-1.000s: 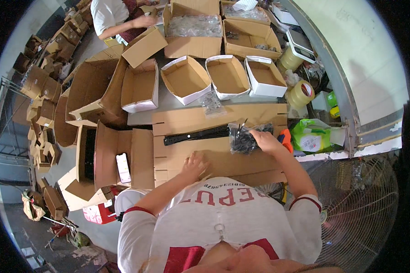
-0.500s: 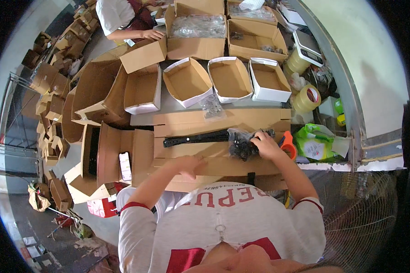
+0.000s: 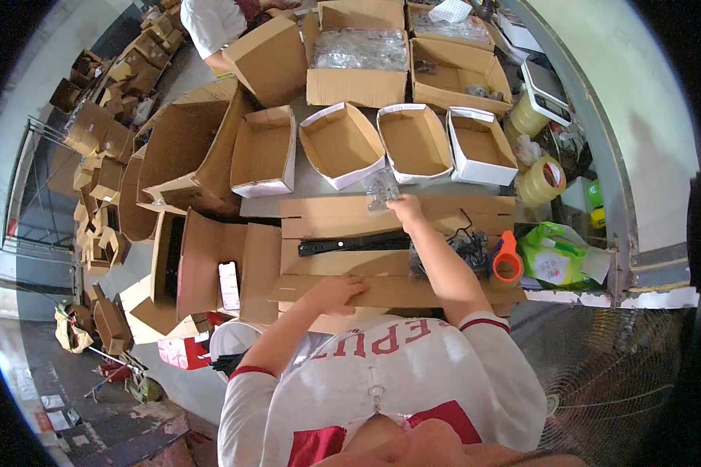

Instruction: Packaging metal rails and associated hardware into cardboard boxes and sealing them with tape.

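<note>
Now the right hand point(image 3: 404, 210) has left the dark-filled bag point(image 3: 477, 253) for the small clear bag point(image 3: 380, 187) by the white boxes point(image 3: 487, 173), shifting the work there, fingers at its edge, pinch impossible to tell, the left hand point(image 3: 339, 295) loosely spread, seemingly empty, on flat cardboard point(image 3: 397, 293)

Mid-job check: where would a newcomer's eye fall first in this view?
Probably on the right hand, extended over the flattened cardboard with its fingers at a small clear bag near the far edge. Next, likely the row of four open, white-sided boxes beyond it. Then the bright orange ring beside the green package on the right.
</note>
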`<move>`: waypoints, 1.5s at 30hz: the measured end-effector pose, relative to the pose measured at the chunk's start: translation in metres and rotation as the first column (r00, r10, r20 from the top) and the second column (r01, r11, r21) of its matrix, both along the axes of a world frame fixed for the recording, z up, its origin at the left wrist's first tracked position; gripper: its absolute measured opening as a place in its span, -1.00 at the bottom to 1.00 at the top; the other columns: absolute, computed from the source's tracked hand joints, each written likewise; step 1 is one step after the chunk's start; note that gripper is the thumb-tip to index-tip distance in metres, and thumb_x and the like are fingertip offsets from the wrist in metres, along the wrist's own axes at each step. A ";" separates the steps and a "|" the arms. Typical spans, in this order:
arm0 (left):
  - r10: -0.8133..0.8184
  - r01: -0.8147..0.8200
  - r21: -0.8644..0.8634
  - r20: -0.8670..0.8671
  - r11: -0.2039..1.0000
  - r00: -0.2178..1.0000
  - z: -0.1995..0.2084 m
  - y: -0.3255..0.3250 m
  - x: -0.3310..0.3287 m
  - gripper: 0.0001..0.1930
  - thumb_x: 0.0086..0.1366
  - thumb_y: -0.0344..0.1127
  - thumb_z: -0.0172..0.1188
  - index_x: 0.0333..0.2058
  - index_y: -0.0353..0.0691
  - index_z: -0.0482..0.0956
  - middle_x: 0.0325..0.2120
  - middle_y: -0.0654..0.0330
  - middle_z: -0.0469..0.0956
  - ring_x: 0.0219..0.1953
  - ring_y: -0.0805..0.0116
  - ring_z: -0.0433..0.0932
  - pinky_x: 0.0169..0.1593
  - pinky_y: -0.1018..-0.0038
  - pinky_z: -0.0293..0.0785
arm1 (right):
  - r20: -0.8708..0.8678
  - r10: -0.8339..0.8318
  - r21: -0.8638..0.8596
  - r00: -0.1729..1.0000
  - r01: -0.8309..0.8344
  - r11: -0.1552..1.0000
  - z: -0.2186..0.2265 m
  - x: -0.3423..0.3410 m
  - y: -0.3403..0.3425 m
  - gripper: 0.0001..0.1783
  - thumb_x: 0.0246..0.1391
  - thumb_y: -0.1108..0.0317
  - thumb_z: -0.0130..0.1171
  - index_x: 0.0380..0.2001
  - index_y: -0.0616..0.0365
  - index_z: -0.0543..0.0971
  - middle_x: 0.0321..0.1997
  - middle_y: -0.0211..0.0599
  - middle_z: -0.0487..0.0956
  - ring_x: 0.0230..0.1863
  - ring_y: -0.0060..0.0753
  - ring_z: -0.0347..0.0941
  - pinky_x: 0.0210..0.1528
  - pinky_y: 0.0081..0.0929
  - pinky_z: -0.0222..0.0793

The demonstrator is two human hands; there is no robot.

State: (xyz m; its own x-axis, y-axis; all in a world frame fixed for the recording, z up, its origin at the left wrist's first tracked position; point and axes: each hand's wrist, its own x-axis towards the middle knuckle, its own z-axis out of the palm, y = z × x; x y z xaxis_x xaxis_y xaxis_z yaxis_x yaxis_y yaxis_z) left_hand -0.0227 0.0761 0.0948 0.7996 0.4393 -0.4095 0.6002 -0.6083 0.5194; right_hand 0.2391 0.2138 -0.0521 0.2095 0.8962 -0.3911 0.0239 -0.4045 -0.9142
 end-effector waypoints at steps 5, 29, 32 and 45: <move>0.088 -0.126 0.221 0.172 0.967 0.981 -0.024 -0.023 -0.023 -0.36 -0.10 -0.13 0.21 0.05 -0.16 0.41 0.05 0.08 0.41 0.05 0.09 0.42 0.07 0.20 0.39 | -0.415 -0.039 0.055 0.909 0.068 0.996 0.061 0.011 -0.030 -0.81 -0.09 0.51 0.16 -0.51 0.04 0.34 -0.50 -0.52 0.34 -0.53 -0.59 0.28 -0.53 -0.58 0.23; 0.185 -0.156 0.132 -0.256 0.979 0.949 -0.015 0.002 -0.018 0.07 -0.28 0.48 0.24 0.23 0.06 0.25 0.35 0.04 -0.13 0.36 -0.24 -0.28 0.21 -0.39 -0.25 | -0.187 -0.569 0.253 0.801 0.599 0.760 0.100 0.208 -0.177 -0.83 -0.01 0.52 -0.16 -0.36 0.06 0.41 -0.49 -0.36 0.44 -0.59 -0.50 0.35 -0.63 -0.52 0.28; 0.180 -0.149 0.136 -0.259 0.979 0.949 -0.014 0.002 -0.019 0.09 -0.30 0.48 0.25 0.23 0.06 0.25 0.34 0.03 -0.12 0.36 -0.25 -0.28 0.21 -0.38 -0.24 | -0.308 -0.774 0.196 0.554 0.832 0.518 0.137 0.229 -0.152 -0.83 0.07 0.46 -0.17 -0.28 0.01 0.38 -0.43 -0.39 0.41 -0.63 -0.52 0.28 -0.74 -0.56 0.15; 0.286 -0.280 0.071 -0.114 0.957 0.951 -0.021 -0.008 -0.021 -0.01 -0.29 0.33 0.35 0.18 0.10 0.30 0.28 0.12 0.09 0.33 -0.17 -0.07 0.22 -0.27 -0.05 | -0.414 -0.715 0.324 0.564 0.825 0.463 0.114 0.337 -0.076 -0.78 0.17 0.58 -0.18 -0.17 0.05 0.33 -0.22 -0.35 0.39 -0.38 -0.46 0.35 -0.16 -0.43 0.37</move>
State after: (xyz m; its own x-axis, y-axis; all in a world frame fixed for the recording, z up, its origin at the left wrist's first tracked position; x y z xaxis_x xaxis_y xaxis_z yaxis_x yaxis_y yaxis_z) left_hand -0.0440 0.0676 0.0734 0.5848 0.6643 -0.4656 0.8083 -0.4289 0.4034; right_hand 0.5763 0.1380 0.0619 0.8730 0.4704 -0.1291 -0.2839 0.2748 -0.9186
